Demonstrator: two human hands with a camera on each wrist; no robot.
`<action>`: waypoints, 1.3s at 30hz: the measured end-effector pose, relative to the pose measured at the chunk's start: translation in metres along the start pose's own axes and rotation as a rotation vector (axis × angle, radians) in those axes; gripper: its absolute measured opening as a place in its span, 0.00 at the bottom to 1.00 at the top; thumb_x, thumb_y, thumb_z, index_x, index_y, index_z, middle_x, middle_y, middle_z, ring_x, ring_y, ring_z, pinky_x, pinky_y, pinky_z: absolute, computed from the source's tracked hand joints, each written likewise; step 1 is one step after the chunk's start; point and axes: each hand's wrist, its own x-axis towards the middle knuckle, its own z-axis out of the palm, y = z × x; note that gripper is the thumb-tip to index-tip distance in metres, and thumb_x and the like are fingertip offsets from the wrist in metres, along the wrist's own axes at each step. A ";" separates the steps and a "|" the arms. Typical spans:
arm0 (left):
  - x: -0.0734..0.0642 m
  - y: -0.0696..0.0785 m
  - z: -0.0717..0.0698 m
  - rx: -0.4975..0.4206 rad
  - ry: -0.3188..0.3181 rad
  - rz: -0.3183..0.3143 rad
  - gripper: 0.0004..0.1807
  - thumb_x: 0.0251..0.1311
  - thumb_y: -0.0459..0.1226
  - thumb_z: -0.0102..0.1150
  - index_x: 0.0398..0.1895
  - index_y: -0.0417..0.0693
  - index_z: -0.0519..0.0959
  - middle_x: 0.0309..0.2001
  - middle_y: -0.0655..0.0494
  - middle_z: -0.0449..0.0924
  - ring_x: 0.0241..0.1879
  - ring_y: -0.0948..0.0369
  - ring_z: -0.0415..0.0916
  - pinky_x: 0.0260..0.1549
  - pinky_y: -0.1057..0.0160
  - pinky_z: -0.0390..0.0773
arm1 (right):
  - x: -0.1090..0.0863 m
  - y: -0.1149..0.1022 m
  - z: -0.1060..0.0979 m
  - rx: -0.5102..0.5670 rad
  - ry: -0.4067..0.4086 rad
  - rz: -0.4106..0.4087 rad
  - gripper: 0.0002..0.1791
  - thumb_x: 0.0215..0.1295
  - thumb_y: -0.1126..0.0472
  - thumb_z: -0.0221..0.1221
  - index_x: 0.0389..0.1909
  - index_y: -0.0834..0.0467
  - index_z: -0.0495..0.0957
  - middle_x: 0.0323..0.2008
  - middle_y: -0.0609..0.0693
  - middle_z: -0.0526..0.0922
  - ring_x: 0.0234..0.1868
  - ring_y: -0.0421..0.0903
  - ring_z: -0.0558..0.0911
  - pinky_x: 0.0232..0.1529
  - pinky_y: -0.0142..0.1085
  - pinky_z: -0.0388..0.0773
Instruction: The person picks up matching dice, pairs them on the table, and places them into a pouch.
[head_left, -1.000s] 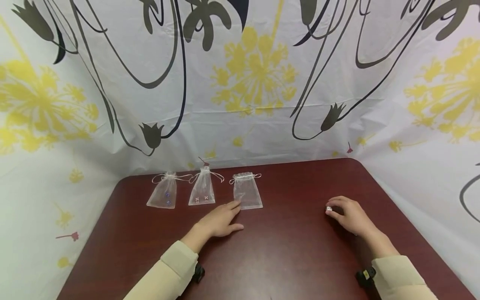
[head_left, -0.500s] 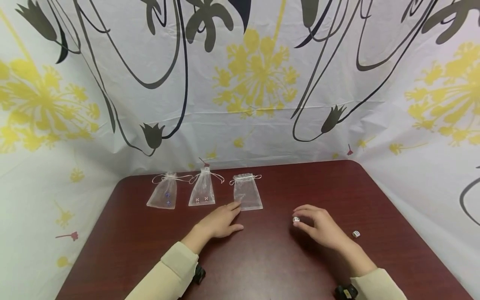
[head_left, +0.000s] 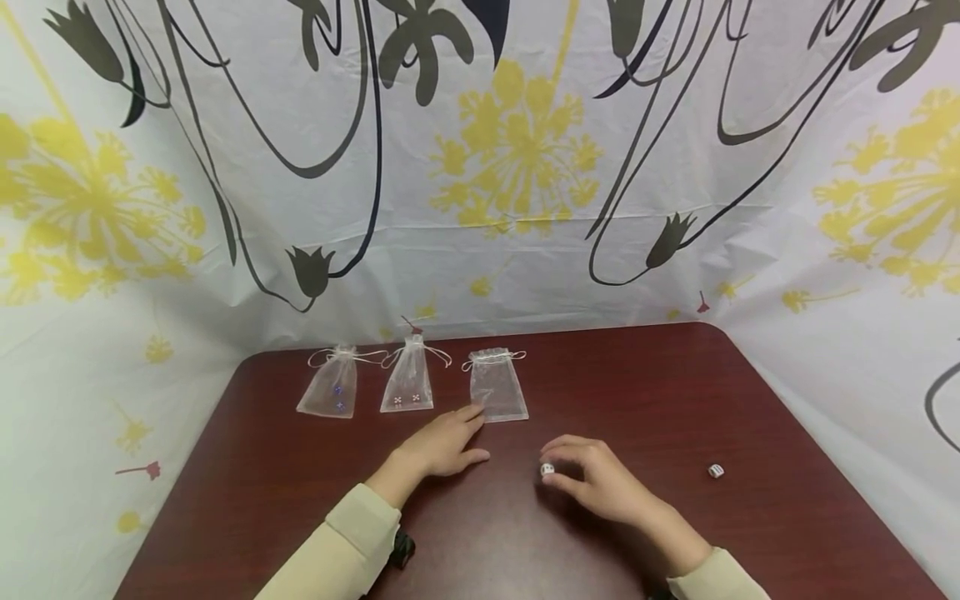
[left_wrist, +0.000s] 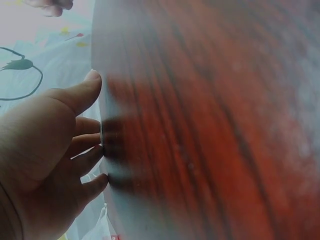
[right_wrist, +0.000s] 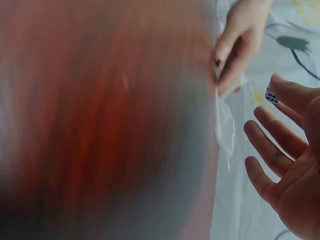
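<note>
Between thumb and forefinger, my right hand (head_left: 600, 479) pinches a white die (head_left: 547, 469) above the middle of the table. The right wrist view shows black pips on that die (right_wrist: 271, 96); the other fingers are spread. My left hand (head_left: 442, 442) lies on the table with loose fingers, its fingertips touching the lower left corner of a flat sheer drawstring bag (head_left: 501, 396). In the left wrist view the left hand (left_wrist: 55, 150) has its fingertips on the tabletop. A second white die (head_left: 716, 471) lies on the table to the right.
Two more sheer drawstring bags stand in line at the back left. One bag (head_left: 330, 392) holds blue-marked dice, the other bag (head_left: 408, 379) red-marked dice. The dark red table (head_left: 637, 375) meets a patterned white cloth (head_left: 675, 292) behind and at the sides.
My right hand has carried the pinched die leftward from the right side to mid-table, uncovering the second die. The left hand stays at the bag.
</note>
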 end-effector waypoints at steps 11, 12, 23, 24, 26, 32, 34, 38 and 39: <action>0.001 -0.003 0.003 -0.003 0.003 -0.008 0.35 0.72 0.52 0.57 0.73 0.38 0.67 0.77 0.45 0.59 0.74 0.48 0.59 0.72 0.50 0.61 | 0.014 -0.029 0.041 -0.047 -0.165 -0.032 0.04 0.61 0.61 0.71 0.35 0.51 0.85 0.38 0.40 0.84 0.42 0.34 0.82 0.44 0.35 0.81; 0.001 -0.003 0.004 -0.003 -0.001 -0.011 0.35 0.72 0.52 0.56 0.73 0.38 0.67 0.77 0.45 0.58 0.74 0.48 0.59 0.72 0.50 0.61 | 0.014 -0.031 0.044 -0.082 -0.182 -0.038 0.05 0.60 0.60 0.71 0.35 0.51 0.86 0.37 0.38 0.84 0.41 0.33 0.82 0.42 0.34 0.80; 0.000 -0.002 0.005 -0.025 -0.011 -0.012 0.35 0.73 0.50 0.56 0.74 0.38 0.66 0.77 0.45 0.58 0.74 0.47 0.59 0.72 0.50 0.61 | 0.016 -0.039 0.056 -0.324 -0.273 -0.091 0.09 0.54 0.52 0.75 0.34 0.46 0.87 0.37 0.36 0.80 0.40 0.34 0.77 0.35 0.31 0.70; 0.000 -0.002 0.005 -0.027 -0.011 -0.012 0.35 0.73 0.50 0.56 0.74 0.38 0.66 0.77 0.45 0.58 0.74 0.47 0.59 0.72 0.50 0.61 | 0.016 -0.039 0.056 -0.329 -0.274 -0.093 0.09 0.54 0.52 0.75 0.35 0.46 0.87 0.38 0.37 0.80 0.41 0.35 0.77 0.36 0.31 0.71; 0.000 -0.002 0.004 -0.032 -0.008 -0.011 0.35 0.72 0.50 0.57 0.74 0.38 0.66 0.77 0.45 0.58 0.74 0.47 0.59 0.72 0.50 0.61 | 0.016 -0.039 0.056 -0.335 -0.272 -0.092 0.10 0.54 0.51 0.75 0.36 0.47 0.87 0.40 0.38 0.81 0.43 0.36 0.78 0.38 0.33 0.73; 0.000 -0.002 0.002 -0.035 -0.001 -0.003 0.34 0.72 0.49 0.57 0.73 0.37 0.67 0.77 0.44 0.59 0.74 0.47 0.59 0.72 0.49 0.61 | 0.013 -0.037 0.050 -0.266 -0.249 -0.068 0.13 0.58 0.49 0.73 0.41 0.49 0.87 0.44 0.39 0.81 0.45 0.36 0.80 0.45 0.38 0.79; 0.000 -0.003 0.003 -0.037 0.000 -0.004 0.34 0.72 0.49 0.57 0.73 0.37 0.66 0.77 0.44 0.58 0.74 0.47 0.59 0.72 0.50 0.61 | 0.012 -0.036 0.045 -0.223 -0.231 -0.049 0.13 0.59 0.49 0.72 0.42 0.49 0.86 0.44 0.39 0.82 0.45 0.35 0.80 0.45 0.39 0.80; 0.000 -0.003 0.003 -0.054 -0.002 -0.012 0.35 0.72 0.49 0.58 0.73 0.37 0.67 0.77 0.44 0.58 0.75 0.47 0.58 0.72 0.49 0.60 | 0.006 -0.029 0.027 -0.149 -0.178 -0.006 0.12 0.61 0.54 0.72 0.43 0.54 0.86 0.45 0.42 0.83 0.47 0.37 0.82 0.48 0.40 0.82; 0.000 -0.003 0.003 -0.058 -0.004 -0.013 0.34 0.72 0.49 0.58 0.73 0.38 0.66 0.77 0.45 0.57 0.75 0.47 0.58 0.72 0.50 0.60 | 0.004 -0.026 0.022 -0.140 -0.157 -0.006 0.12 0.61 0.56 0.72 0.44 0.55 0.86 0.45 0.43 0.83 0.47 0.38 0.82 0.49 0.41 0.82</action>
